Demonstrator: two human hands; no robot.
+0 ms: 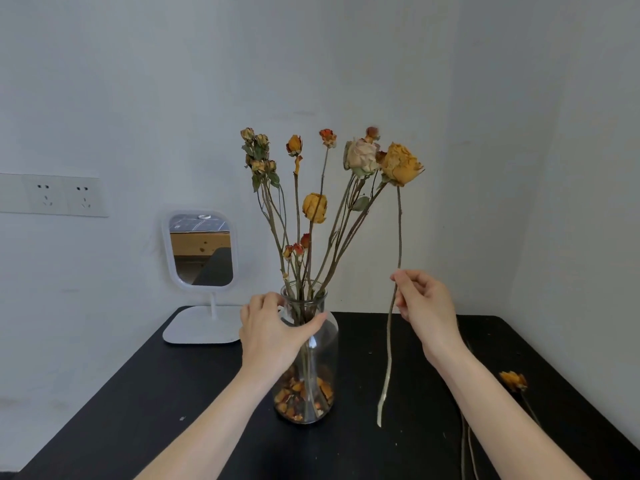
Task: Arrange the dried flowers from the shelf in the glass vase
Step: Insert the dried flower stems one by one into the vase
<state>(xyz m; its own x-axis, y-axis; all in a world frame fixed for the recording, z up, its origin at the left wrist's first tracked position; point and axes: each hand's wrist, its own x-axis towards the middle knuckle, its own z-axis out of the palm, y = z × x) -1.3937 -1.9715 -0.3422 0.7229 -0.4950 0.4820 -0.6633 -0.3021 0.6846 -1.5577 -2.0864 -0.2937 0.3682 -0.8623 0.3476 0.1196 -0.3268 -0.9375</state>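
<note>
Now your left hand (273,332) wraps the neck of the clear glass vase (308,362), steadying it on the black counter (173,393); your right hand (424,303) pinches a long-stemmed dried yellow rose (401,164) upright just beside it, likely for insertion.

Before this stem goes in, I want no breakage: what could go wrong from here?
1. The right hand pinches the long rose stem midway, bloom high above: the dry stem could snap.
2. The neck of the glass vase is already crowded with stems; pushing another in may snag them.
3. The left hand grips the vase near its neck only; a sideways shove could tip it.
</note>
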